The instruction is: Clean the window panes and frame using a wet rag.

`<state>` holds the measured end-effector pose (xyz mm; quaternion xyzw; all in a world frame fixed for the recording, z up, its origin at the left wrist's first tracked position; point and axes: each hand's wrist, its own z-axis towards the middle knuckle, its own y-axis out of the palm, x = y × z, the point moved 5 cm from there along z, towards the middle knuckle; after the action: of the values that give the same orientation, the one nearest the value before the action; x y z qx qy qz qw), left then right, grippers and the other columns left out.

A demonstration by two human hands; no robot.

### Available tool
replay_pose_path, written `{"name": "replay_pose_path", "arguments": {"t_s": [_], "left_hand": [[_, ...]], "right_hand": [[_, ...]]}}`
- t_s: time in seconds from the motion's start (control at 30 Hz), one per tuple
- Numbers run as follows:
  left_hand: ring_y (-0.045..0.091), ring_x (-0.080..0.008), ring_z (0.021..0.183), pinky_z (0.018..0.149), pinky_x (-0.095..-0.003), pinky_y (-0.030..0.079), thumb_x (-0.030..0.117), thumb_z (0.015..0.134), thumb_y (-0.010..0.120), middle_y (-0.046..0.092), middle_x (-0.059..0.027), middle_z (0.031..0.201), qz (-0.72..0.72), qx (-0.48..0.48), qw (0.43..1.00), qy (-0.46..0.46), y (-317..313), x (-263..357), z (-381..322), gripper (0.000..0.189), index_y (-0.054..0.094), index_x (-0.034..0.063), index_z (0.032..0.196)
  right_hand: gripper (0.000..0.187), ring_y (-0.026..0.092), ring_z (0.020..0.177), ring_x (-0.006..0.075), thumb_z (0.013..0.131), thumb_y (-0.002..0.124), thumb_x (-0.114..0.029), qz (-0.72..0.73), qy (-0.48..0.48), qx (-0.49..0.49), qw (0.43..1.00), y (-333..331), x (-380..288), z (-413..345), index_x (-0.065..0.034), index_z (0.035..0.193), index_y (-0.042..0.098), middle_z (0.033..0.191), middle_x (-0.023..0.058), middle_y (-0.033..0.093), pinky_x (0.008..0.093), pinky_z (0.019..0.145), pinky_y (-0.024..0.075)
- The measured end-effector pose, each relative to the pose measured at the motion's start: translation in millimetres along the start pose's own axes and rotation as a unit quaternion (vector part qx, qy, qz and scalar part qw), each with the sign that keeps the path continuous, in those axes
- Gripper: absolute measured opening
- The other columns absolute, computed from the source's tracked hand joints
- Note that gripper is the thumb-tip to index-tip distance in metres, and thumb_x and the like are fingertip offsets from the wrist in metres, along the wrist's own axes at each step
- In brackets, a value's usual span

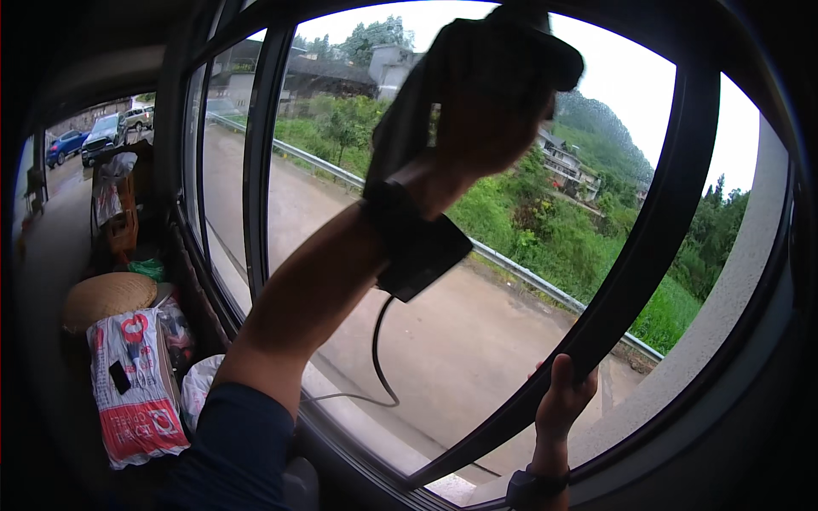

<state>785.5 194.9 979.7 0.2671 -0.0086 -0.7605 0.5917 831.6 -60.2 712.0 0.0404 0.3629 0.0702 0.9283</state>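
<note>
My left hand [489,131] is raised high against the window glass [422,332], holding a dark cloth [505,57] that hangs down beside the wrist. Both are in deep shadow, so the fingers are hard to make out. A black box-shaped device [425,259] is strapped to that wrist, with a cable [376,345] looping below it. Lower right, my right hand [565,396] grips the dark upright of the sash frame [645,281], thumb on the near side and fingertips showing past its far edge. A dark band [537,488] circles the right wrist.
To the left stand a white and red printed sack [137,389] with a dark phone-like object [119,377] on it, a woven straw hat [108,300], plastic bags [201,383] and an orange crate [121,223]. A window track [383,476] runs along the bottom. Outside are a road and guardrail [524,274].
</note>
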Motion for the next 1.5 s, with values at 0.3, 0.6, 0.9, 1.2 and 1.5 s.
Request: {"name": "replay_pose_path", "arguments": {"t_s": [0.3, 0.6, 0.9, 1.2, 1.5], "left_hand": [[0.052, -0.0294, 0.102, 0.09, -0.0472, 0.04, 0.011, 0.079, 0.071, 0.058, -0.0084, 0.11, -0.166, 0.003, 0.985, 0.037, -3, 101, 40, 0.032, 0.064, 0.0118, 0.111], [0.032, -0.0394, 0.139, 0.109, -0.0545, 0.028, 0.028, 0.083, 0.069, 0.043, -0.0228, 0.141, -0.129, -0.134, 0.98, -0.071, -23, 142, -59, 0.058, 0.051, 0.0094, 0.136], [0.041, -0.0264, 0.139, 0.072, -0.039, 0.043, 0.03, 0.089, 0.06, 0.044, -0.018, 0.146, -0.044, -0.316, 0.945, -0.07, -85, 227, -256, 0.035, 0.065, 0.0272, 0.124], [0.043, -0.0254, 0.137, 0.07, -0.0405, 0.044, 0.038, 0.093, 0.059, 0.029, -0.0226, 0.157, -0.011, -0.335, 0.941, -0.039, -141, 286, -375, 0.033, 0.061, 0.0358, 0.126], [0.024, -0.0335, 0.148, 0.12, -0.0481, 0.018, 0.025, 0.087, 0.066, 0.024, -0.0231, 0.159, -0.058, -0.251, 0.957, -0.134, -82, 119, -198, 0.061, 0.047, 0.0161, 0.145]], "right_hand": [[0.041, 0.06, 0.055, 0.0139, 0.097, 0.061, -0.044, -0.054, -0.043, -0.009, 0.998, -9, 3, 3, -0.0047, 0.102, 0.052, 0.069, 0.0054, 0.058, 0.0269, 0.052, 0.0491], [0.058, 0.061, 0.057, 0.0143, 0.1, 0.037, -0.061, -0.087, -0.045, 0.03, 0.995, -19, 15, 3, -0.0045, 0.099, 0.052, 0.071, 0.0066, 0.061, 0.0273, 0.055, 0.0521], [0.069, 0.066, 0.08, 0.0174, 0.099, 0.03, -0.065, -0.07, -0.024, 0.031, 0.997, -16, 5, -1, -0.0016, 0.108, 0.056, 0.101, 0.0119, 0.065, 0.0303, 0.07, 0.054], [0.064, 0.064, 0.058, 0.0183, 0.099, 0.034, -0.065, -0.033, 0.058, 0.031, 0.997, -2, -10, -3, -0.0042, 0.098, 0.053, 0.072, 0.009, 0.062, 0.0304, 0.054, 0.0539], [0.062, 0.064, 0.059, 0.0181, 0.1, 0.034, -0.062, -0.052, 0.056, 0.026, 0.997, -10, -4, -4, -0.0022, 0.107, 0.051, 0.074, 0.0099, 0.061, 0.0297, 0.054, 0.0527]]}}
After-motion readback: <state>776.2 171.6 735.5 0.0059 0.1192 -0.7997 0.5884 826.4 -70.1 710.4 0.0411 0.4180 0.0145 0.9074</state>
